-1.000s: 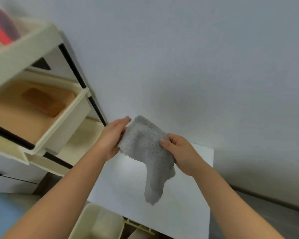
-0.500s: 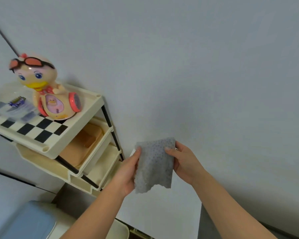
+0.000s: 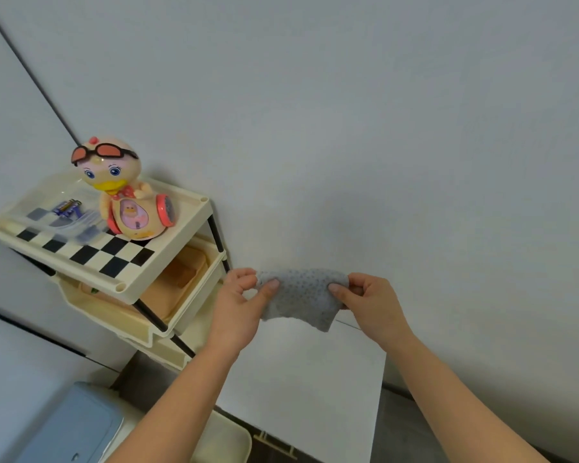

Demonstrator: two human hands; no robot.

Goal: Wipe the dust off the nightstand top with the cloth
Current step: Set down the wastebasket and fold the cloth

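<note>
both hands hold a grey dotted cloth [image 3: 303,297] stretched between them in the air, above the far end of the white nightstand top [image 3: 308,379]. the left hand [image 3: 239,307] pinches the cloth's edge at 9 o'clock between thumb and fingers, and the right hand [image 3: 370,304] pinches the edge at 3 o'clock the same way. the cloth's lower hem hangs free, clear of the surface. at 9 to 10 o'clock from the cloth stands a cream tiered shelf [image 3: 168,259] with a checkered top, bearing a duck toy [image 3: 124,195] with red goggles.
</note>
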